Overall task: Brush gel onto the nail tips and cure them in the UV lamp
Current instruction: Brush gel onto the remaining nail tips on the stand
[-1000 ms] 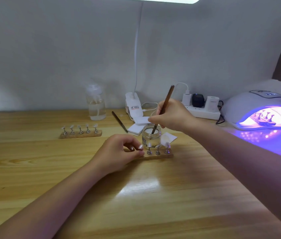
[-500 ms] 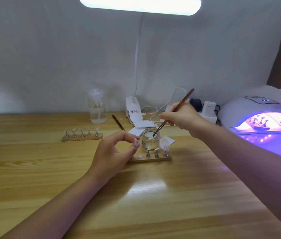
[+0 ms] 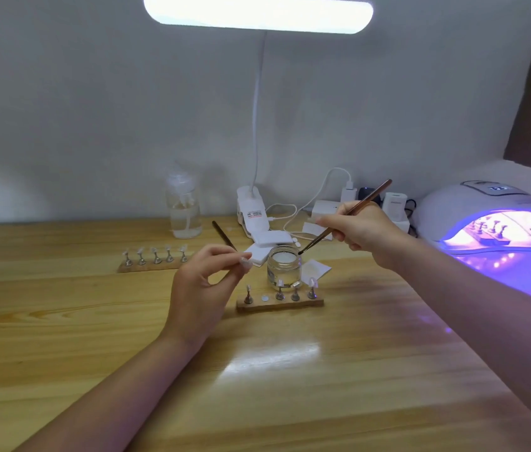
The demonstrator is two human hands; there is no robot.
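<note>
Head view: one rack cures in the UV lamp (image 3: 486, 220) at the desk's right edge. My left hand (image 3: 205, 282) pinches a nail tip (image 3: 245, 263); my right hand (image 3: 360, 228) grips the brush (image 3: 345, 216), tip at the gel jar (image 3: 283, 265). Two racks remain unbrushed, I judge.

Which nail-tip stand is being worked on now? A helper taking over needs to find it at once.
Start at the glowing UV lamp on the right and look left to the glass jar at mid-table. The wooden stand lies just in front of it. Unlike the far stand with five tips, it has one bare round spot.
</note>
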